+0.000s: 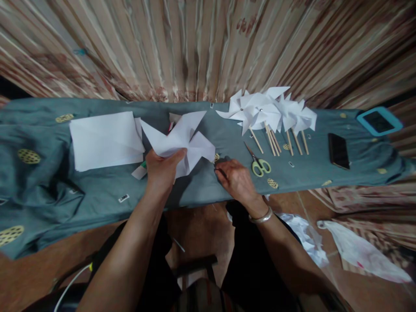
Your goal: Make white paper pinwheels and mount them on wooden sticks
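My left hand (164, 167) grips a white paper pinwheel (195, 145) near its middle, the thumb pressing on its front. The pinwheel is held over the cloth-covered table, its blades folded and pointing outward. My right hand (234, 177) hovers just beyond the pinwheel's right-hand blade, fingers curled together; whatever they pinch is too small to make out. Green-handled scissors (260, 166) lie to the right of that hand. Behind them rests a group of white pinwheels (260, 108) on wooden sticks (272, 141).
To the left is a stack of white paper (105, 141). A black phone (338, 151) and a blue-framed device (379, 121) lie at the right end of the table (201, 195). Curtains (182, 52) hang behind. Plastic bags (367, 251) are on the floor at right.
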Motion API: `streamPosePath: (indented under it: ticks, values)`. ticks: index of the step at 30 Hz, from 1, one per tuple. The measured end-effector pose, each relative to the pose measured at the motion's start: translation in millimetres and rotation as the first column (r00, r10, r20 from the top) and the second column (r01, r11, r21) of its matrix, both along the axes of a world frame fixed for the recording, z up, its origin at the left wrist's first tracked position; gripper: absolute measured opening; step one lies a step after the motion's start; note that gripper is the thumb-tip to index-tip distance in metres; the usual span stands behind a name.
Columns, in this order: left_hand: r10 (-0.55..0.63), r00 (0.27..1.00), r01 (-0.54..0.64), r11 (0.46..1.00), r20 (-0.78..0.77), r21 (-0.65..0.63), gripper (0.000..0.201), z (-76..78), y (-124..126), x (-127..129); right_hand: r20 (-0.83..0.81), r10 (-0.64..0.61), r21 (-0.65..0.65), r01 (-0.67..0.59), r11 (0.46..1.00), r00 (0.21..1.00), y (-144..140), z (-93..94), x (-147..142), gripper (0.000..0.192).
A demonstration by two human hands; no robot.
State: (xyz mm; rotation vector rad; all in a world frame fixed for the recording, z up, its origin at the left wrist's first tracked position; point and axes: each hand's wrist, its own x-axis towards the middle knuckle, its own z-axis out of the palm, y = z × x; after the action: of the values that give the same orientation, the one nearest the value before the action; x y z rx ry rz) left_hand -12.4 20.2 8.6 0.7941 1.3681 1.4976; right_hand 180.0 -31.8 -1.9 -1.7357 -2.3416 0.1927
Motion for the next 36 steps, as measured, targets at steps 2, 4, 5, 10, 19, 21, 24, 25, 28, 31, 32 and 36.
streamPosePath:
  ticks: [2, 4, 5, 10, 19, 21, 24, 25, 28, 31, 32, 36]
  values:
    - [-0.009, 1.000, 0.009, 1.000, 0.008, 0.008, 0.026, -1.1, 0, 2, 0.046, 0.005, -0.003, -0.005, 1.000, 0.999, 1, 1.6, -2, 0.025]
    - [-0.027, 0.999, 0.027, 1.000, 0.018, 0.002, 0.026, -2.0, -1, 4, 0.095, 0.007, 0.009, -0.008, 1.000, 0.995, 1, 1.8, -5, 0.026]
    - [-0.039, 0.999, 0.040, 0.999, 0.025, -0.005, 0.025, -2.3, -1, 5, 0.118, 0.006, 0.021, -0.008, 1.000, 0.993, 1, 1.5, -6, 0.026]
    - [-0.087, 0.990, 0.089, 0.996, 0.108, -0.018, 0.022, -3.6, -3, 10, 0.162, -0.010, 0.089, -0.004, 0.996, 0.987, -1, -2.0, -9, 0.026]
    - [-0.123, 0.977, 0.135, 0.989, 0.177, -0.057, 0.028, -1.6, -5, 15, -0.163, -0.201, 0.014, 0.206, 0.978, 0.966, -2, -7.9, 23, 0.016]
    - [-0.134, 0.976, 0.146, 0.988, 0.169, -0.060, 0.028, -3.2, -6, 16, -0.331, -0.270, -0.040, 0.272, 0.961, 0.904, -2, -5.4, 30, 0.012]
    - [-0.160, 0.981, 0.166, 0.985, 0.112, -0.045, 0.027, -7.7, -7, 18, -0.646, -0.318, -0.179, 0.267, 0.947, 0.694, -2, 4.4, 34, 0.012]
    - [-0.171, 0.982, 0.174, 0.984, 0.084, -0.037, 0.028, -9.4, -7, 18, -0.730, -0.321, -0.224, 0.232, 0.946, 0.604, -3, 9.1, 33, 0.014]
    - [-0.222, 0.975, 0.222, 0.975, 0.007, -0.001, 0.033, -13.9, -9, 21, -0.854, -0.327, -0.296, 0.139, 0.945, 0.405, -8, 23.4, 24, 0.012]
    - [-0.272, 0.958, 0.277, 0.960, -0.094, 0.046, 0.029, -15.3, -11, 24, -0.891, -0.286, -0.276, 0.080, 0.958, 0.353, -13, 32.0, 9, 0.010]
    - [-0.279, 0.952, 0.288, 0.956, -0.126, 0.058, 0.029, -15.1, -12, 25, -0.891, -0.263, -0.256, 0.069, 0.964, 0.370, -15, 33.4, 4, 0.009]
    - [-0.300, 0.939, 0.317, 0.944, -0.168, 0.088, 0.034, -12.3, -13, 30, -0.764, -0.142, -0.061, 0.149, 0.987, 0.630, -20, 38.6, -9, 0.005]
